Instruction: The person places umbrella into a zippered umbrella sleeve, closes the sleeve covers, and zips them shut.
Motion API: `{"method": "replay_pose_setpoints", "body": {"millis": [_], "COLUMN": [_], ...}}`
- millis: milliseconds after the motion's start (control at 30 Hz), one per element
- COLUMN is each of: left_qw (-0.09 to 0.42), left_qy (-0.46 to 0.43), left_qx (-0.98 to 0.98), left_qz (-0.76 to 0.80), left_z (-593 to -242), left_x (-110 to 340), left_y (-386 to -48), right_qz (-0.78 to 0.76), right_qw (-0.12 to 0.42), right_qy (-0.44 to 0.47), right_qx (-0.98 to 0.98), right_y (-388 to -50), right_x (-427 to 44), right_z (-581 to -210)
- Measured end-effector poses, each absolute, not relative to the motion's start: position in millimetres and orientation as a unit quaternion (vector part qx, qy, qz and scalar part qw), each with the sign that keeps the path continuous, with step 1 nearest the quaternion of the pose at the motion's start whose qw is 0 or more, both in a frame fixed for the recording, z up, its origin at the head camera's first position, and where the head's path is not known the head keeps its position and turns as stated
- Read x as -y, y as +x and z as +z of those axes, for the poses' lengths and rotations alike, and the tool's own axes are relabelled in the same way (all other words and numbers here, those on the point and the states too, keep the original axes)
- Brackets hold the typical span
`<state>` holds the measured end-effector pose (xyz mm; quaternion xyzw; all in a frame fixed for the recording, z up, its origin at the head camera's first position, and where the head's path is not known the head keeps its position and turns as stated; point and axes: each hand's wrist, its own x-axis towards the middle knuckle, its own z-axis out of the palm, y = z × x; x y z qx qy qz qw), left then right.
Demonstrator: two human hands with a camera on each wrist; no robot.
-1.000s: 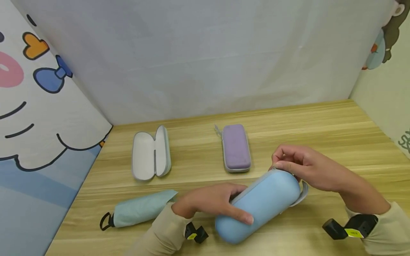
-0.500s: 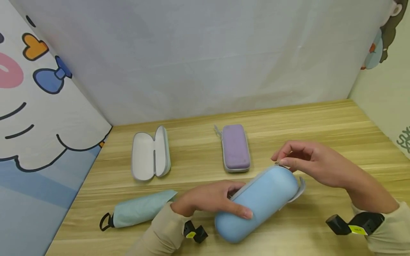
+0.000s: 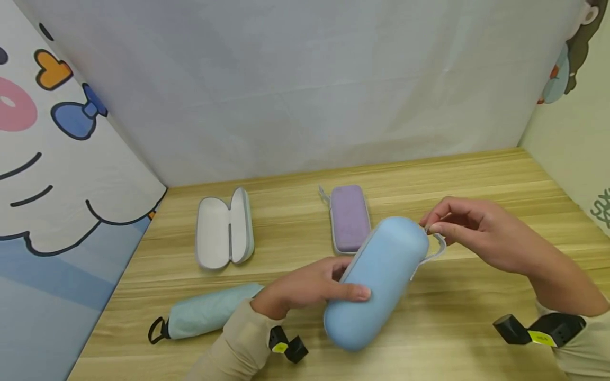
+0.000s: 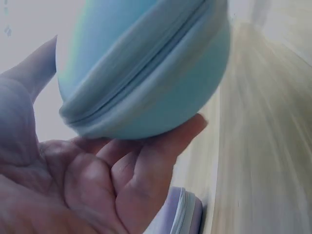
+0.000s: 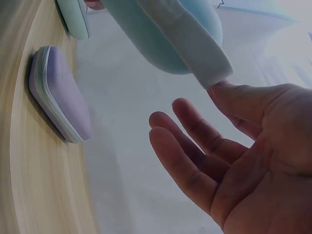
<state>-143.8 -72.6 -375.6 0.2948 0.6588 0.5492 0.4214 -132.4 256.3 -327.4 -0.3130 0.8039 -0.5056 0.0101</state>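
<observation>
A light blue zippered hard case (image 3: 381,280), long with rounded ends, is held up at a slant in the head view. My left hand (image 3: 310,286) grips its lower left part, thumb on top; in the left wrist view the fingers support the case (image 4: 146,73) from beneath, beside its zipper seam (image 4: 141,68). At the upper right end my right hand (image 3: 481,233) pinches the zipper pull (image 3: 427,229) between thumb and forefinger. A grey strap loop (image 3: 436,248) hangs just below those fingers. In the right wrist view the strap (image 5: 190,41) hides the pinched spot.
Behind the blue case lies a purple zippered case (image 3: 350,217). An open glasses case (image 3: 224,230) with white lining stands at the back left. A folded mint umbrella (image 3: 209,312) with a black wrist loop lies by my left sleeve. A white curtain (image 3: 310,84) backs the wooden table (image 3: 476,185).
The blue case has turned more upright, its strap end rising toward the purple case. My right hand has moved right and up, following the zipper round the end.
</observation>
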Motion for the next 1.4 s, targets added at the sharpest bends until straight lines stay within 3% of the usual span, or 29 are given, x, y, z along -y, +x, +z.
{"method": "replay_pose_setpoints", "body": {"millis": [400,767,1067,1200,1400], "left_qw": [0.378,0.391,0.378,0.362,0.369], "left_qy": [0.224,0.225,0.212,0.2,0.185], "left_qx": [-0.656,-0.645,-0.646,-0.647,-0.63], "left_qz": [0.613,0.617,0.628,0.641,0.658], "left_z": [-374.5,-374.1,-375.1,-375.1,-378.9], "left_x": [70.6,69.6,68.0,67.3,64.3], "left_y": [-144.4,-145.7,-143.1,-143.7,-143.2], "right_qz": [-0.476,-0.482,-0.444,-0.464,-0.514], "right_qw": [-0.035,-0.037,0.017,0.034,0.108], "right_qy": [-0.298,-0.291,-0.174,-0.152,-0.143], "right_qx": [-0.827,-0.826,-0.879,-0.872,-0.839], "right_y": [-130.1,-131.7,-121.7,-107.1,-92.9], "right_x": [-242.5,-240.0,-235.3,-212.6,-175.2], "right_z": [-336.0,-338.3,-326.8,-322.6,-337.1]}}
